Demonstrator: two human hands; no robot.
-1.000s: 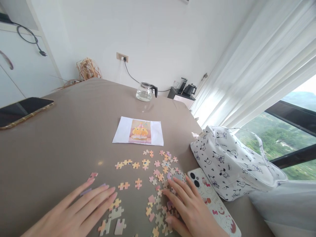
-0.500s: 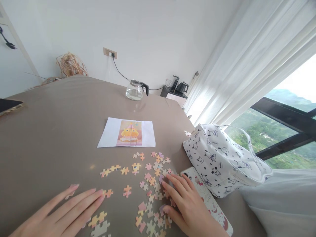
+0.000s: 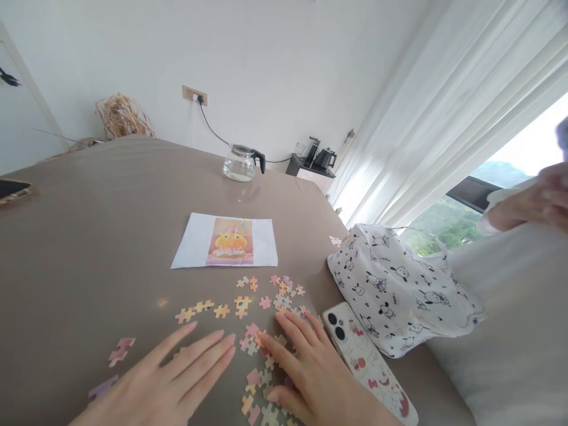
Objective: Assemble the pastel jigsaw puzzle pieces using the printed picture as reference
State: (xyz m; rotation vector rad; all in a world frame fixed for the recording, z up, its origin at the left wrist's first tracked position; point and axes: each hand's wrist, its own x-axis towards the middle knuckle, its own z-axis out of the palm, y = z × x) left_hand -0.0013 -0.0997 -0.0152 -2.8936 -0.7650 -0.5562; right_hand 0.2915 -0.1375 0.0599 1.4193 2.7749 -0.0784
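Several puzzle pieces [image 3: 252,331] lie around the fingers [image 3: 279,354] of the right hand [image 3: 316,373].

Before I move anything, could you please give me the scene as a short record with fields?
Left hand: fingers spread, no grip visible
Right hand: spread over loose jigsaw pieces
Beyond pieces: paper sheet with printed picture
Right of pieces: phone in decorated case, beside white dog-print bag
Far side: glass pot with black handle, clear liquid inside
Right edge: another person's hand, blurred
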